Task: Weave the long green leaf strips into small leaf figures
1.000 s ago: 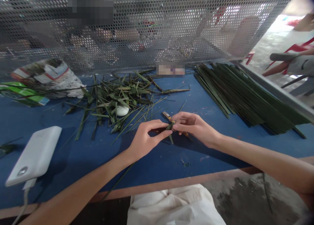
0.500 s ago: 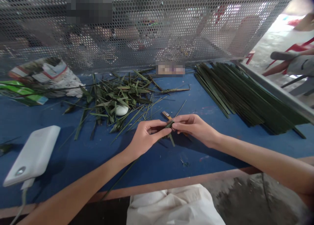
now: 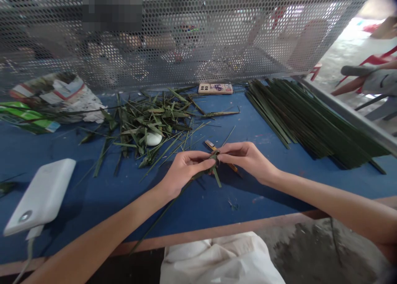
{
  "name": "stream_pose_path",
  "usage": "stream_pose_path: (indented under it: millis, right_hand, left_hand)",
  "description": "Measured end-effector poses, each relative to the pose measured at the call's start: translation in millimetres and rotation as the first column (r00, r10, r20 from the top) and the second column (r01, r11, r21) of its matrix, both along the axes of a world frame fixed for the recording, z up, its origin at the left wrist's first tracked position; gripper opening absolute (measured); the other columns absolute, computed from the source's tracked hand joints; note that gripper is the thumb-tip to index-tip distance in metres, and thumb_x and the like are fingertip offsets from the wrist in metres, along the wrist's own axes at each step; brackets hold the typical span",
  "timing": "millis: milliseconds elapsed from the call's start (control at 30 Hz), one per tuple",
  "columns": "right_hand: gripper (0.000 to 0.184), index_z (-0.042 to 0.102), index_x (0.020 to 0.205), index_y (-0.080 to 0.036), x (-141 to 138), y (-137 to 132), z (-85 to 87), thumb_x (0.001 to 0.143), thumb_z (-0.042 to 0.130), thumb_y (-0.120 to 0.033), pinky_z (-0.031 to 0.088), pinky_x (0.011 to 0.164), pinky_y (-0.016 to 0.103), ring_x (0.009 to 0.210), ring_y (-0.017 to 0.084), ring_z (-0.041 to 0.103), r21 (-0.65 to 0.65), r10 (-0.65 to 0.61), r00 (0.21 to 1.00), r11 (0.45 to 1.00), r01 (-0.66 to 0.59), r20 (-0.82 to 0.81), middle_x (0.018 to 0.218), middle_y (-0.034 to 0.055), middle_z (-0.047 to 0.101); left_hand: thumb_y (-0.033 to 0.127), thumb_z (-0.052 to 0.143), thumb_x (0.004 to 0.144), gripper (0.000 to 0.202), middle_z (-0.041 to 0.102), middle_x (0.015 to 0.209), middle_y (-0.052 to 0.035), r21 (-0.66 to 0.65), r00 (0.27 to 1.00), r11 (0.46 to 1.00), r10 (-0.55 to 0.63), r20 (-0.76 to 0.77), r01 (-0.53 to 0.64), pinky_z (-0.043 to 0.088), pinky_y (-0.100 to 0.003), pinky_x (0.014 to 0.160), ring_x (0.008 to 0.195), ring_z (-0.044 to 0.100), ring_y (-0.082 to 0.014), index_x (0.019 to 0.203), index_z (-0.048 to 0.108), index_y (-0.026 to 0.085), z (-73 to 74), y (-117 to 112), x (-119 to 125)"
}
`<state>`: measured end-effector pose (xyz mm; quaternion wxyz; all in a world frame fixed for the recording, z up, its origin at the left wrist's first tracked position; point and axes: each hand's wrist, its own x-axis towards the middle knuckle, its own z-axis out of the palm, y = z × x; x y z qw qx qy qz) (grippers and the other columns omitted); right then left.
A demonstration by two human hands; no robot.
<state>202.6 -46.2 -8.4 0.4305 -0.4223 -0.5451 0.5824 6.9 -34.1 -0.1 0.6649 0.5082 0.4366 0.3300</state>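
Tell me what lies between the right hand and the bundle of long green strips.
Head view: only bare blue table lies between the right hand, pinching a folded leaf strip, and the bundle of long strips.

L hand (image 3: 185, 168) & R hand (image 3: 248, 159) meet mid-table, fingertips pinched on a folded leaf strip (image 3: 215, 163) just above the blue table (image 3: 93, 193). Strip's long tail runs down-left, past the table edge. Small tan tool (image 3: 211, 145) lies just behind the hands, partly hidden by R hand. Scrap pile (image 3: 149, 118) further back, w/ a white round thing (image 3: 154, 139) in it. Neat bundle of green strips (image 3: 310, 118) far R. Power bank (image 3: 40, 197) well off to the L; phone (image 3: 215, 88) by the mesh screen (image 3: 186, 40).
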Motion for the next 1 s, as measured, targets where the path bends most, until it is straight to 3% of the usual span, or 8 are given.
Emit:
stream_pose_path:
  millis: [167,300,600,800,1000]
  right_hand:
    - [0.022,0.073,0.073,-0.02,-2,0,0.6,0.076,0.075,-0.041,0.049,0.072,0.031,0.079,0.017,0.061,0.14,-0.05,0.997,0.989,0.042,0.051,0.081,0.0043,0.067]
    - [0.021,0.072,0.075,-0.02,0,1,-1.4,0.079,0.072,-0.04,0.051,0.073,0.032,0.08,0.017,0.061,0.285,-0.084,0.989,0.957,0.046,0.123,0.083,0.0055,0.066]
    - [0.012,0.064,0.086,-0.018,2,1,-2.2,0.092,0.058,-0.028,0.052,0.074,0.032,0.081,0.016,0.058,0.621,-0.14,0.95,0.781,-0.067,0.279,0.088,0.0061,0.062]
    - [0.008,0.06,0.09,-0.017,0,-1,-0.6,0.094,0.054,-0.021,0.052,0.076,0.032,0.083,0.016,0.058,0.676,-0.139,0.942,0.729,-0.111,0.304,0.09,0.0066,0.06]
    - [0.008,0.06,0.092,-0.017,0,-1,0.2,0.094,0.052,-0.019,0.051,0.078,0.033,0.085,0.016,0.058,0.665,-0.111,0.946,0.736,-0.127,0.304,0.091,0.0067,0.06]
  left_hand:
    - [0.035,0.084,0.063,0.027,0.075,0.082,-0.0058,-0.041,1.0,0.999,-0.007,0.026,0.008,0.055,-0.029,0.071,0.067,0.067,-0.0148,0.082,0.078,0.017,-1.9,0,0]
    - [0.034,0.082,0.066,0.026,0.074,0.081,-0.006,-0.107,0.992,0.99,-0.086,0.088,0.095,0.054,-0.028,0.071,0.067,0.066,-0.0139,0.084,0.077,0.016,-4.0,2,-1]
    - [0.035,0.079,0.073,0.027,0.069,0.072,-0.0063,-0.222,0.947,0.935,-0.226,0.229,0.277,0.05,-0.024,0.068,0.065,0.063,-0.0125,0.082,0.074,0.01,-8.2,11,-6]
    - [0.036,0.077,0.075,0.026,0.067,0.073,-0.0047,-0.259,0.91,0.896,-0.276,0.308,0.36,0.048,-0.023,0.064,0.062,0.061,-0.0105,0.082,0.072,0.011,-13.4,15,-8]
    - [0.039,0.075,0.075,0.025,0.066,0.073,-0.0034,-0.251,0.915,0.902,-0.273,0.297,0.351,0.047,-0.023,0.062,0.06,0.059,-0.0107,0.081,0.072,0.014,-13.2,15,-7]
